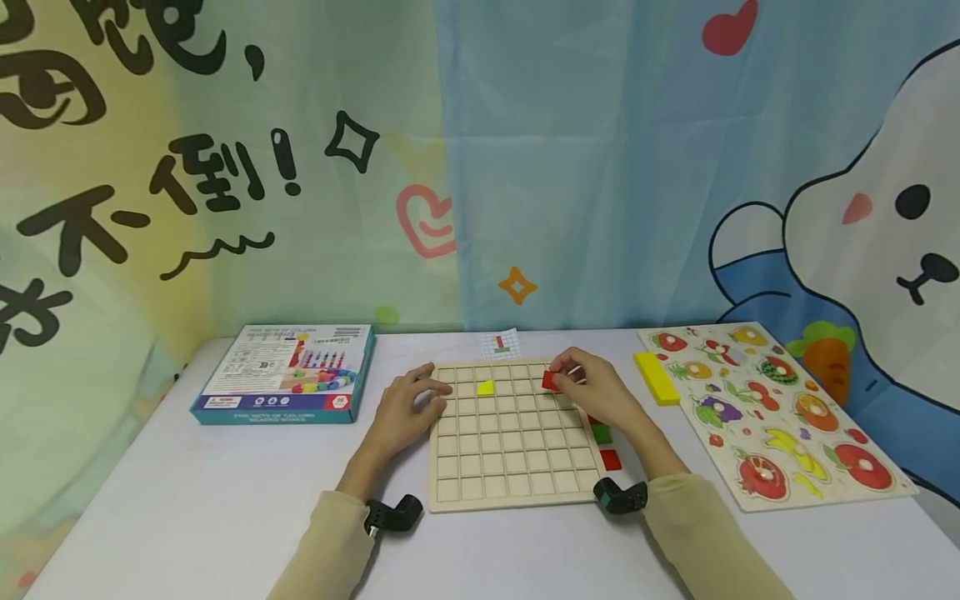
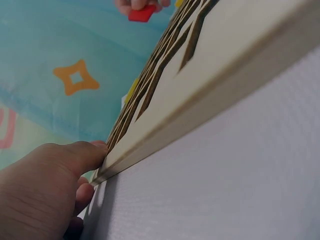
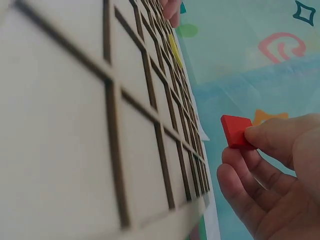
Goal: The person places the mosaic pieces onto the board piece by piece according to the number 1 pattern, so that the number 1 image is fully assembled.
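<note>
Right hand (image 1: 600, 387): grip closed on red square tile (image 1: 551, 381), pinched between thumb and fingertips, held just above the far right cells of the wooden grid board (image 1: 510, 492). Tile tilted in the right wrist view, not yet seated in any cell.

Left hand (image 1: 408, 408): fingers curled against the board's left edge, thumb on top of the rim, bracing it on the desk (image 1: 187, 483). Nothing lifted.

Yellow piece (image 1: 486, 387) already lying in a cell of the second row. Green tile (image 1: 602, 433) and another red tile (image 1: 611, 459) loose on the desk just beside the board's right edge, partly under the right wrist. Small pattern card (image 1: 500, 343) beyond the board's far edge.

Blue game box (image 1: 288, 375) to the left; fruit puzzle board (image 1: 772, 408) to the right, yellow bar (image 1: 656, 377) at its near corner.

Risks, judged: tilted tile could catch on a divider and sit proud or hop into a neighbouring cell; right forearm could sweep the loose tiles; slack left brace could let the board slide.
</note>
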